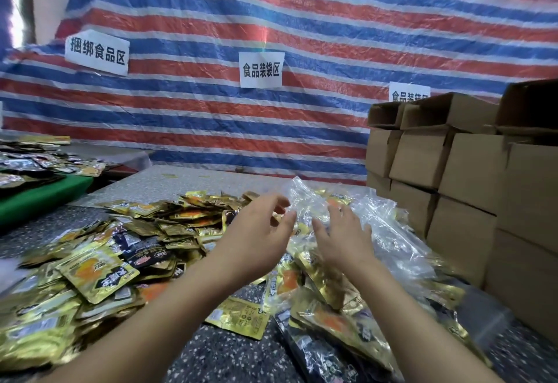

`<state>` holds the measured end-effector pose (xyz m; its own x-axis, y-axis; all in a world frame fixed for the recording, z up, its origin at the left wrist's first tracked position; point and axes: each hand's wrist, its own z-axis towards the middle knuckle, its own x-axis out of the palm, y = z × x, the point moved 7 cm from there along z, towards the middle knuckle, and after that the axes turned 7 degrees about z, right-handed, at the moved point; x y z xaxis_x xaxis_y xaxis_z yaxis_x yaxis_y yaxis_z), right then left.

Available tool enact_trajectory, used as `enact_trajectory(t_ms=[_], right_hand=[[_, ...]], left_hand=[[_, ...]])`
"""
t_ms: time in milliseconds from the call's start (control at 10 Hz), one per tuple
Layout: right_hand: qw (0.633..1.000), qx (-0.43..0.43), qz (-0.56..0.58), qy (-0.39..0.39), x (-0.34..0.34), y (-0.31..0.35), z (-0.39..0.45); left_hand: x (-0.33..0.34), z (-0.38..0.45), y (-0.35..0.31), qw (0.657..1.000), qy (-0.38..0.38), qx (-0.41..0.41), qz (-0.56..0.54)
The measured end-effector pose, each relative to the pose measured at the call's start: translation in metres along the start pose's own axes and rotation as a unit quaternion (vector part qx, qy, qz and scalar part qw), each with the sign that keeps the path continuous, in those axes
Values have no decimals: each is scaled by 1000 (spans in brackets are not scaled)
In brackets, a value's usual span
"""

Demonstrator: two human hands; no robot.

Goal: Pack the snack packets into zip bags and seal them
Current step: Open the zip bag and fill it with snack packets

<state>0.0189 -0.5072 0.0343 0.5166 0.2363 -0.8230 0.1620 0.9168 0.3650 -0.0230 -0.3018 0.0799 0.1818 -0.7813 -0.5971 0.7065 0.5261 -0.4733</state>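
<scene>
A red, white and blue striped tarp (302, 20) hangs as the back wall, with three white paper signs (261, 69) stuck on it, and in front of it stands a dark speckled table (229, 355). Stacked brown cardboard boxes (471, 177) line the right edge of the table, the top ones with flaps up. Off the table's left edge, a green-covered surface (39, 195) carries more foil packets. A wide heap of gold and black snack packets (99, 274) covers the left half of the table, running toward the far edge. At the middle and right lie crumpled clear zip bags (389, 231), several with gold packets showing through the plastic, piled up against the boxes. One single gold packet (241, 317) lies flat near the front edge, between the two forearms. The left hand (259, 228) reaches over the far side of the heap, fingers spread and loosely bent, gripping nothing that can be seen. The right hand (344, 237) is stretched out with fingers extended, touching the clear plastic of a raised zip bag (305, 198); it does not curl round it.
</scene>
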Motion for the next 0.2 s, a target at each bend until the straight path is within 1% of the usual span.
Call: enact_trajectory(t_ms=[100,200], right_hand=[[1000,-15,19,16,-19,19,-24],[998,-50,30,22,-26,37,-70]], left_hand=[[4,-17,1,999,30,-15,40],[6,-54,9,995,65,-15,72]])
